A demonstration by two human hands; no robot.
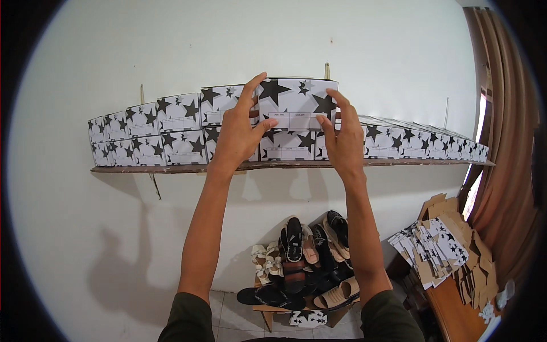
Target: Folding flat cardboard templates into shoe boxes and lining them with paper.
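Left hand (236, 134) and right hand (343, 139) clasped on the sides of a star-printed shoebox (296, 104), atop the stacked boxes (171, 131) on the wooden wall shelf (171, 168); sandals (302, 268) piled below.

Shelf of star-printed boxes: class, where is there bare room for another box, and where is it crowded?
The wooden shelf is packed end to end. Room shows only in the upper tier, right of the box that both hands hold, above the single-layer boxes on the right. The sandal pile below is crowded.
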